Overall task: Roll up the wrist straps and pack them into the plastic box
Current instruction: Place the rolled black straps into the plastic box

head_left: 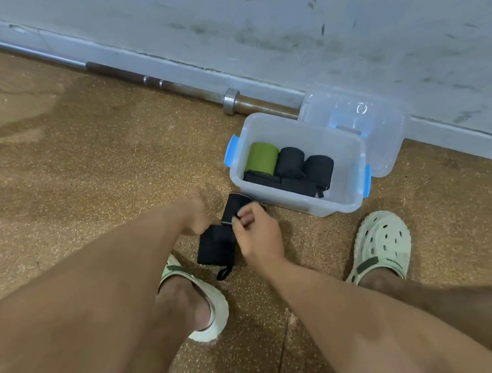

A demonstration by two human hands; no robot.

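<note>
Risk: roll springs loose if the pinch slips; tail loop (224, 272) could snag going into box.
R hand (258, 236): fingers pinched together on black wrist strap (218, 245), at its far end.
L hand (194, 214): pressed on strap's left side; how closed, can't tell.
Strap: on floor under both hands.
Plastic box (302, 204): just beyond grip, lid off; green roll (261, 158) + dark rolls (304, 163) inside.

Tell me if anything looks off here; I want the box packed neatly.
Mostly tidy. In the plastic box, the green roll and two dark rolls sit side by side, but a strap end dangles loose from the rightmost one. The lid leans against the wall.
</note>
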